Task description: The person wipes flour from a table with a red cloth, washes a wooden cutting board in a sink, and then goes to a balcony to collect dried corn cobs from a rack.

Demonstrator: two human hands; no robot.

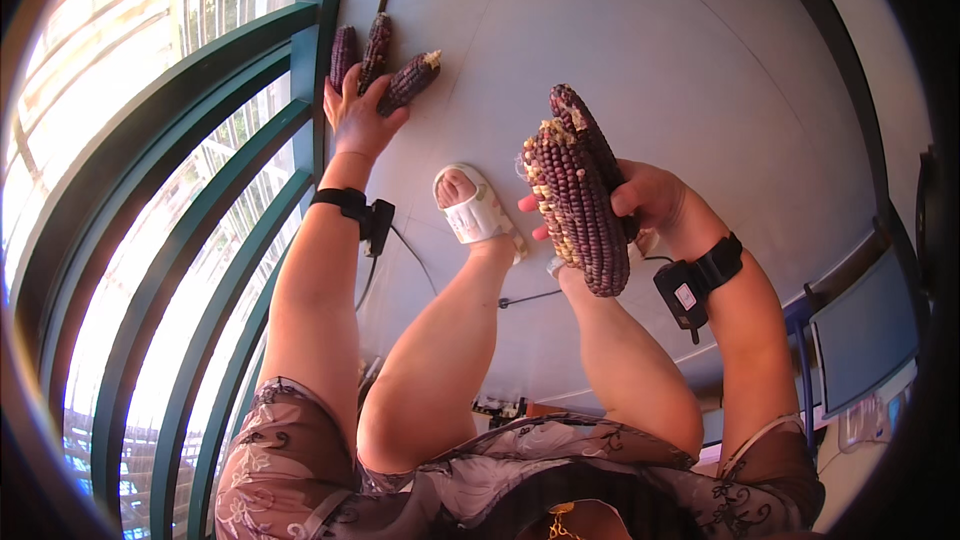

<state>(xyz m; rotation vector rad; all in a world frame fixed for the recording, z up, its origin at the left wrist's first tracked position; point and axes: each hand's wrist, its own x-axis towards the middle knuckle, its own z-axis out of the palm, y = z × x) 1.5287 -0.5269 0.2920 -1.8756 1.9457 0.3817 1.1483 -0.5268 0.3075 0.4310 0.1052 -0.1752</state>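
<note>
My left hand (364, 116) reaches out at the upper left, its fingers spread at the near ends of three dark purple corn cobs. The left cob (343, 52) and the middle cob (376, 49) lie beside the green frame; the right cob (410, 81) slants away, with a pale tip. Whether the fingers grip any of them cannot be told. My right hand (651, 195) holds at least two corn cobs together, raised above the floor: a front cob (585, 217) with purple and some yellowish kernels, and a darker cob (581, 111) behind it.
Green metal railings (304, 120) run along the left by a bright window. Around my slippered foot (469, 202) spreads grey tiled floor (637, 37). A thin black cable (529, 300) crosses between my legs. At the lower right stands a blue-grey panel (862, 330).
</note>
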